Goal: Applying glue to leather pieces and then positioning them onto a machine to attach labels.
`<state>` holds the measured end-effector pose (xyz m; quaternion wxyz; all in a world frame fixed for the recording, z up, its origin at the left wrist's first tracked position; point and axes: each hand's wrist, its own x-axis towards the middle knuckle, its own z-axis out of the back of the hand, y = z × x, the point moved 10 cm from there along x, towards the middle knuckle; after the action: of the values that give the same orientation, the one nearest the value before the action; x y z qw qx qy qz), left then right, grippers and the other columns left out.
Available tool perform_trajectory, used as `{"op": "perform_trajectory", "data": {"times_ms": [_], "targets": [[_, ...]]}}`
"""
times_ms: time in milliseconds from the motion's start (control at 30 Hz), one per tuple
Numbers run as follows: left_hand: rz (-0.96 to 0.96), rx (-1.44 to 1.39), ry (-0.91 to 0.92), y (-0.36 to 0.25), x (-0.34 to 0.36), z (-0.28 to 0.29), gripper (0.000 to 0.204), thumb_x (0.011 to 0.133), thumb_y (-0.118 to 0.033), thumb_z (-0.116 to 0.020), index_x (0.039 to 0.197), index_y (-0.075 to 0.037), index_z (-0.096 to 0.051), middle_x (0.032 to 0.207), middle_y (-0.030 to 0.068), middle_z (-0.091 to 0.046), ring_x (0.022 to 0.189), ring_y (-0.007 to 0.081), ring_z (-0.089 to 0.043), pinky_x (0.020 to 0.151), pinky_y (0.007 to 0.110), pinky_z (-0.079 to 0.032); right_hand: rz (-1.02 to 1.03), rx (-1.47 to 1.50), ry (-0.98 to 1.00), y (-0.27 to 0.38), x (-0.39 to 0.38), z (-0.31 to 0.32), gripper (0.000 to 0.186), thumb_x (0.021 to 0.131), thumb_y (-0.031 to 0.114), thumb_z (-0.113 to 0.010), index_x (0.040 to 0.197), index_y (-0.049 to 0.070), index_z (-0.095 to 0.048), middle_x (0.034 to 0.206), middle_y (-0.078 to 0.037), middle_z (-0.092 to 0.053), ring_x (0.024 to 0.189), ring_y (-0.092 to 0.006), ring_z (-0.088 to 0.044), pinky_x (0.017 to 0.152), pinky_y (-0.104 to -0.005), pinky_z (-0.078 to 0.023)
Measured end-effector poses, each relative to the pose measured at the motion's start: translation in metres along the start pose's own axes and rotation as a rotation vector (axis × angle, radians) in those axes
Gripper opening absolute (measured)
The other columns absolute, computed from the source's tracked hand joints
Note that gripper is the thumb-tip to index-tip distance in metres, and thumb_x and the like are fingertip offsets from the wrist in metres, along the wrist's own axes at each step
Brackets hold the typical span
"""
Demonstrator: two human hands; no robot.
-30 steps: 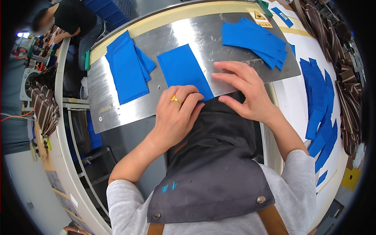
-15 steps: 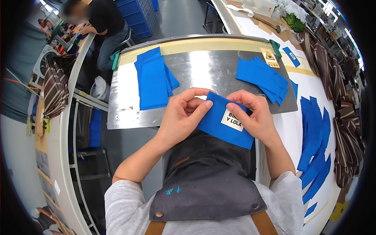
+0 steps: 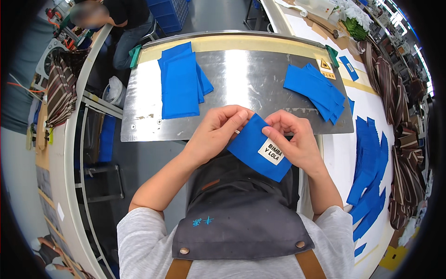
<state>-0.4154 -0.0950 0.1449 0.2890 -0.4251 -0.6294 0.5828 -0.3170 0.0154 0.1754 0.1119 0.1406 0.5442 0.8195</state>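
A blue fabric piece (image 3: 248, 149) with a printed white label (image 3: 271, 149) is held up between my two hands, in front of the metal board's near edge. My left hand (image 3: 217, 130) pinches its upper left corner with thumb and fingers. My right hand (image 3: 290, 135) grips the upper right side, thumb across the face just above the label. On the metal board (image 3: 251, 79) lie a stack of blue pieces (image 3: 180, 83) at the left and a fanned pile of blue pieces (image 3: 316, 90) at the right.
A table (image 3: 332, 158) at the right carries long blue strips (image 3: 364, 167) and brown striped fabric (image 3: 404, 162). A co-worker (image 3: 130, 25) is at a bench at upper left. Blue crates (image 3: 167, 14) stand behind; a bucket (image 3: 113, 90) sits beside the board at left.
A second ago one blue piece lay on the board under my left hand, my right hand apart. It is now lifted in both hands, label showing, and tilted further than half a second ago.
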Motion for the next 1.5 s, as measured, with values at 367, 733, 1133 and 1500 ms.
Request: {"op": "perform_trajectory", "data": {"times_ms": [367, 733, 1133, 1500], "targets": [[-0.282, 0.291, 0.006, -0.012, -0.028, -0.014, 0.013, 0.091, -0.001, -0.069, 0.104, 0.001, -0.07, 0.105, 0.0084, -0.065, 0.094, 0.0136, -0.064, 0.085, 0.027, -0.052, 0.421, -0.278, -0.168, 0.03, -0.016, 0.002, 0.013, 0.08, 0.002, -0.077, 0.091, 0.005, -0.07, 0.084, -0.005, -0.068, 0.07, -0.017, -0.065, 0.065, -0.0296, -0.05], [-0.365, 0.443, -0.098, -0.016, -0.039, -0.022, 0.012, 0.085, -0.001, -0.074, 0.097, -0.002, -0.072, 0.093, 0.0071, -0.068, 0.083, 0.0148, -0.063, 0.075, 0.027, -0.05, 0.376, -0.185, -0.244, 0.011, -0.036, -0.007, 0.019, 0.076, -0.002, -0.079, 0.09, 0.004, -0.068, 0.091, -0.007, -0.074, 0.073, -0.0185, -0.07, 0.06, -0.0278, -0.054], [-0.39, 0.417, -0.022, -0.015, -0.038, -0.033, 0.008, 0.085, -0.001, -0.073, 0.092, -0.004, -0.07, 0.088, 0.0057, -0.066, 0.075, 0.0165, -0.065, 0.069, 0.029, -0.051, 0.591, -0.307, -0.238, 0.019, -0.05, -0.008, 0.02, 0.074, 0.0, -0.08, 0.09, 0.003, -0.068, 0.093, -0.01, -0.073, 0.077, -0.0218, -0.071, 0.062, -0.0283, -0.056], [-0.364, 0.634, 0.091, -0.016, -0.037, -0.046, 0.015, 0.087, 0.004, -0.066, 0.093, -0.004, -0.055, 0.088, 0.0069, -0.055, 0.08, 0.0213, -0.055, 0.073, 0.031, -0.045, 0.542, -0.282, -0.174, 0.017, -0.048, -0.01, 0.019, 0.074, 0.002, -0.08, 0.087, 0.004, -0.067, 0.088, -0.007, -0.071, 0.073, -0.0206, -0.069, 0.06, -0.0292, -0.054]]}}
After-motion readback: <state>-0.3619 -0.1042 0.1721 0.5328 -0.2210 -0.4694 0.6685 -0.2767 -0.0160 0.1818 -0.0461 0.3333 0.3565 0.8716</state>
